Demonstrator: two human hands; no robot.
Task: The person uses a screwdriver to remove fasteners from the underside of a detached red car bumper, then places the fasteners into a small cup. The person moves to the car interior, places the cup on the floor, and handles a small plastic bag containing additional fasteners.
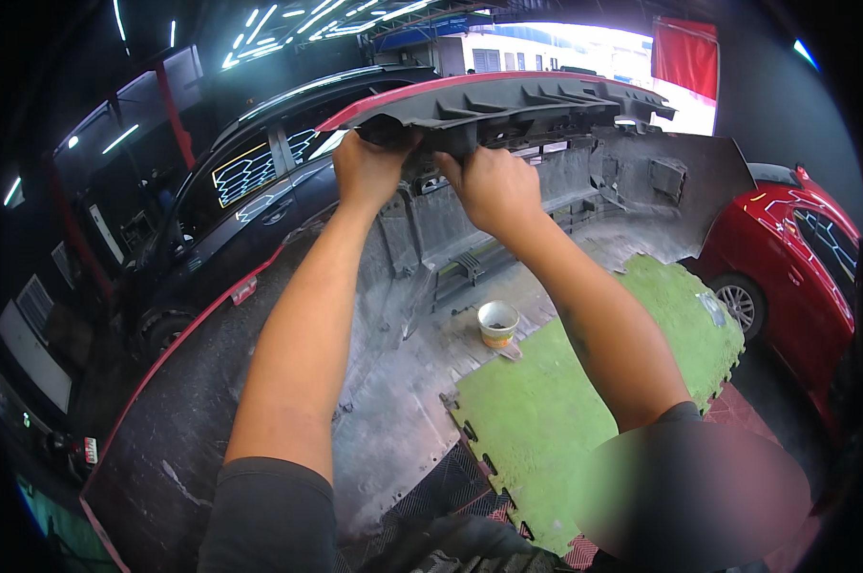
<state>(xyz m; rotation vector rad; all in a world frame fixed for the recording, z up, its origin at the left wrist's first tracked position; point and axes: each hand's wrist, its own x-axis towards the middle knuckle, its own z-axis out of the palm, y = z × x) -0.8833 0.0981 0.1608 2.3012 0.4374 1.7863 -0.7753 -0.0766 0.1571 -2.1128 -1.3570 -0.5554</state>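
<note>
Car workshop: dark car (260, 218), red car (802, 263), loose bumper (433, 227) (dusty inside).

Ceiling tubes (322, 16) light the dim scene; the far opening (594, 40) glares white. Edges bend; the lower-right patch (697, 497) blurs.

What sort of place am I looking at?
Likely a car body workshop: what looks like a detached bumper, inner side showing, with a dark car at left and a red car at right.
</note>
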